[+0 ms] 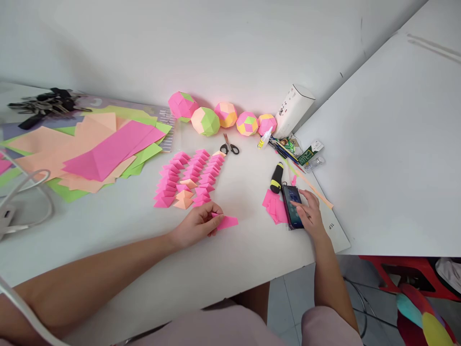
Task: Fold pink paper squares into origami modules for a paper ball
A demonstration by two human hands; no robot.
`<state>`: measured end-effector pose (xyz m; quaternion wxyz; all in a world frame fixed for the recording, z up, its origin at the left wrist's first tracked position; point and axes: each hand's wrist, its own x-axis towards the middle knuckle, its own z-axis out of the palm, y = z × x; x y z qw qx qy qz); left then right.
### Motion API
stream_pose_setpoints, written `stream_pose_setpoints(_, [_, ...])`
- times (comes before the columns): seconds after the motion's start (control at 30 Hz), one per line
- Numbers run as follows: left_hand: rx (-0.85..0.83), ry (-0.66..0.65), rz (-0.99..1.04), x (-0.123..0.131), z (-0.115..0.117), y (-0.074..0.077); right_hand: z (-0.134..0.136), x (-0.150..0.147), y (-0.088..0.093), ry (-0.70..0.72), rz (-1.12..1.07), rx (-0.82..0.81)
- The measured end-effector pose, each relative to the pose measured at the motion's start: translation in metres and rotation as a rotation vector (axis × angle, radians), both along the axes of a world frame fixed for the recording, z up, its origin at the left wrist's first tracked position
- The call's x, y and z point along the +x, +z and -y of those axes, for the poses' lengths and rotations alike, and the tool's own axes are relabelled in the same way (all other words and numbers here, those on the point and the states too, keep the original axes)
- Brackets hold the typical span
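Note:
Pinched between the thumb and fingers of my left hand point(200, 223) is a folded strip of pink paper point(228, 221). My right hand point(310, 214) has its fingers spread over a smartphone point(292, 204) lying on the table, with a fingertip at the lit screen. Beside the phone, partly under it, is a small stack of pink paper pieces point(274, 206). Rows of folded pink paper units point(191, 169), a few of them peach, stand just beyond my left hand. A black and yellow cutter point(277, 178) lies above the phone.
Several paper balls point(205, 121) line the wall, near scissors point(229, 145), a glue bottle point(264, 138) and a white cylinder point(294, 110). Pens point(284, 151) lie to the right. Coloured paper sheets point(97, 151) and black clips point(45, 105) spread at left. A white cable point(45, 206) crosses the left edge.

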<state>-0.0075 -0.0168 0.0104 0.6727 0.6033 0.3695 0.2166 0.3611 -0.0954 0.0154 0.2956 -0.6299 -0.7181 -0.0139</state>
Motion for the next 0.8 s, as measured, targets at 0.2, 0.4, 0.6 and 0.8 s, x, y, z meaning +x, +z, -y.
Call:
stream_pose_setpoints(0.2, [0.001, -0.006, 0.013, 0.000, 0.000, -0.002, 0.018, -0.001, 0.005, -0.012, -0.076, 0.111])
stream_pose_setpoints(0.4, [-0.002, -0.002, 0.010, 0.000, 0.000, -0.001, 0.012, -0.002, 0.005, 0.002, -0.078, 0.111])
stream_pose_setpoints(0.6, [-0.001, -0.003, 0.004, 0.000, 0.000, 0.000, -0.002, 0.002, 0.000, -0.061, -0.052, 0.006])
stream_pose_setpoints(0.8, [0.003, -0.006, 0.007, 0.000, 0.000, -0.001, 0.008, 0.003, 0.000, -0.186, -0.193, 0.056])
